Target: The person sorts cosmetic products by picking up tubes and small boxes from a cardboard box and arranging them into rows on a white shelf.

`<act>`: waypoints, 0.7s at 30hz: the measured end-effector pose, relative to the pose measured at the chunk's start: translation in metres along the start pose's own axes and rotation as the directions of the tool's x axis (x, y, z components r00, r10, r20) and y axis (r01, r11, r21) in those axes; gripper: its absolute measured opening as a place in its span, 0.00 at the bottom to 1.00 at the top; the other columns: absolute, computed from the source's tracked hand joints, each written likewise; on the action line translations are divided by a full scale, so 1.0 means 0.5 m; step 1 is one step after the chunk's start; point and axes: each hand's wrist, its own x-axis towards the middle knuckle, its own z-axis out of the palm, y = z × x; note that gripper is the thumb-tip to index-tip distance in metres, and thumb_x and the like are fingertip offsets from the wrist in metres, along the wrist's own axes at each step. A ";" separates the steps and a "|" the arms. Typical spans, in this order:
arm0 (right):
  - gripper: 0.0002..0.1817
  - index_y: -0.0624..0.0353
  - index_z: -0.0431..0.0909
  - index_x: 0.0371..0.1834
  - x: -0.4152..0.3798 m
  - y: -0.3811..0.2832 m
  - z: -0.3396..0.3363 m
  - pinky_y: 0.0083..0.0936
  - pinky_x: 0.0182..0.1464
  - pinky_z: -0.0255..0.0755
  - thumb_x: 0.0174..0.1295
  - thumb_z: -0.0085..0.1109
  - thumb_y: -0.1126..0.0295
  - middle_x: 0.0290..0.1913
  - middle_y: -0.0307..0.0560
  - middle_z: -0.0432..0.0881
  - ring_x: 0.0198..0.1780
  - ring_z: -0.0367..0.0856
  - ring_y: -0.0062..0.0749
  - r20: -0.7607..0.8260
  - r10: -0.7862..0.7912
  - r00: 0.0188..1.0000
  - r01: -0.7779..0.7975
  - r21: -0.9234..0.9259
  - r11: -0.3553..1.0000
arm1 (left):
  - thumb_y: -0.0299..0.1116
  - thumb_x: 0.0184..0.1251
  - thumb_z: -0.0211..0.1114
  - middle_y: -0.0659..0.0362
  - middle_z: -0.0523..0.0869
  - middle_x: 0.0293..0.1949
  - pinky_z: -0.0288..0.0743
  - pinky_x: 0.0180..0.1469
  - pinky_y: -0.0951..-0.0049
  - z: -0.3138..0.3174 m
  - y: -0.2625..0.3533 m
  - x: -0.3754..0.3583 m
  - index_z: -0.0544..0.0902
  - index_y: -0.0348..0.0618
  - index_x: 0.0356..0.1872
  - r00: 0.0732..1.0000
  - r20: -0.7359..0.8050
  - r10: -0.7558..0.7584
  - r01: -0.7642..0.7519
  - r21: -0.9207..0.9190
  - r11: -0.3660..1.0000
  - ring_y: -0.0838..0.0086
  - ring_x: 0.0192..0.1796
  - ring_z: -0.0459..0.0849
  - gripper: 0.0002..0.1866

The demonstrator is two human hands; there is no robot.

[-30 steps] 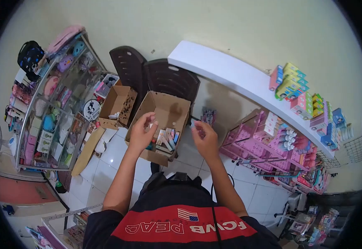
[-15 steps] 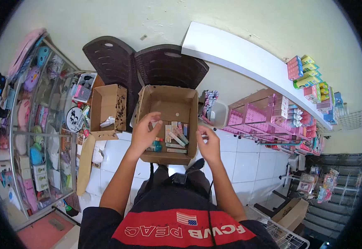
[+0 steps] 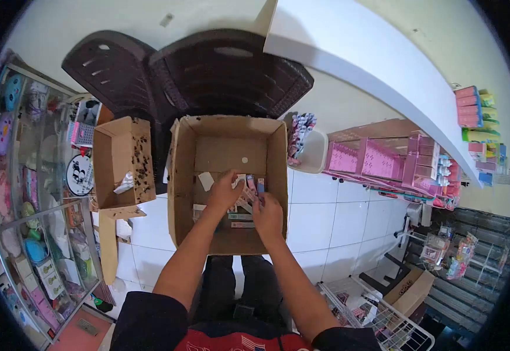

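An open cardboard box (image 3: 228, 244) stands in front of me with several small slim cartons inside. Both my hands reach down into it. My left hand (image 3: 224, 194) has its fingers bent together beside a whitish carton at the middle; its fingertips are partly hidden. Close by, my right hand (image 3: 268, 215) is closed at the fingertips around one end of a slim pinkish carton (image 3: 250, 188). Below the hands lie a green-and-white carton (image 3: 241, 216) and another slim carton (image 3: 242, 224). A white piece (image 3: 206, 181) lies flat to their left.
A smaller open cardboard box (image 3: 113, 155) stands on the left, near a glass display case (image 3: 41, 216). Dark chairs (image 3: 231, 76) are behind the box. At right are a white bin (image 3: 314, 153), a pink shelf rack (image 3: 383, 158) and a white shelf (image 3: 360, 52) overhead.
Both hands have moved from the box's sides down into it, closer together among the cartons. The view has come nearer to the box, which appears larger.
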 end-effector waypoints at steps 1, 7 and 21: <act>0.11 0.69 0.80 0.45 0.018 0.007 0.017 0.46 0.47 0.78 0.65 0.60 0.72 0.40 0.65 0.84 0.43 0.84 0.61 0.028 0.013 1.000 -0.011 -0.055 0.998 | 0.36 0.64 0.69 0.47 0.87 0.48 0.79 0.55 0.58 0.024 -0.017 0.015 0.82 0.40 0.53 0.999 0.014 -0.042 0.041 0.043 0.998 0.54 0.52 0.86 0.18; 0.19 0.67 0.75 0.58 0.079 0.137 0.134 0.54 0.51 0.76 0.65 0.56 0.73 0.50 0.70 0.79 0.50 0.81 0.67 0.135 0.069 0.988 -0.050 -0.138 0.989 | 0.43 0.62 0.70 0.44 0.86 0.49 0.78 0.56 0.53 0.119 -0.102 0.100 0.81 0.43 0.55 0.957 0.090 -0.277 0.248 0.245 0.937 0.50 0.55 0.85 0.23; 0.22 0.60 0.73 0.65 0.123 0.159 0.199 0.52 0.55 0.76 0.67 0.55 0.72 0.56 0.70 0.76 0.56 0.80 0.64 0.138 0.225 0.965 -0.184 -0.259 0.948 | 0.42 0.62 0.70 0.44 0.88 0.46 0.81 0.50 0.51 0.185 -0.123 0.125 0.82 0.40 0.50 0.971 0.139 -0.194 0.145 0.300 0.943 0.49 0.49 0.88 0.20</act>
